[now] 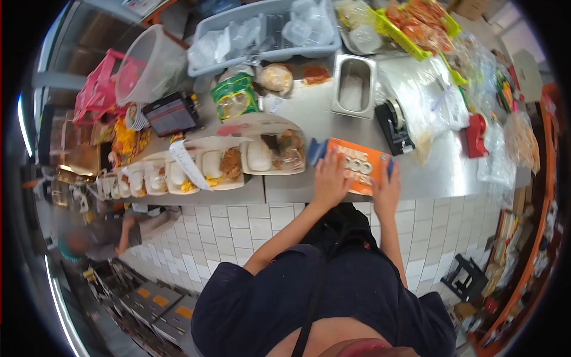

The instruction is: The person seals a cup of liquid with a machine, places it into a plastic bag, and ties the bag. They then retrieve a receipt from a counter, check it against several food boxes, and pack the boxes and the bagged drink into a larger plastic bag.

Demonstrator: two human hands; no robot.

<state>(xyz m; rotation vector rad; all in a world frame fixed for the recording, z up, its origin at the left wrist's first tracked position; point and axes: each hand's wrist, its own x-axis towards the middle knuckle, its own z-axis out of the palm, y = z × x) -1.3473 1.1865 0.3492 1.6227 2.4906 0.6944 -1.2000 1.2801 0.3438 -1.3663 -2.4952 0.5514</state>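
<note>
An orange printed food box [360, 166] with white lettering and blue ends lies on the steel table close to its front edge. My left hand [331, 183] grips its left part, fingers over the top. On the other side my right hand [387, 189] holds the right end, fingers along the blue edge. What is inside the box is hidden. Just left of it stands an open meal box [259, 156] with rice and other food under clear wrap. More open meal boxes [215, 166] run in a row to the left, a white paper strip [189, 165] across them.
Behind are a steel container [354, 86], a black tape dispenser [394, 127], a red tape dispenser [477, 135] and a grey-blue tub [205, 50] of plastic containers. A yellow basket [421, 55] holds packets. At left another person [104, 238] is low near the floor. A black stool [466, 278] stands right.
</note>
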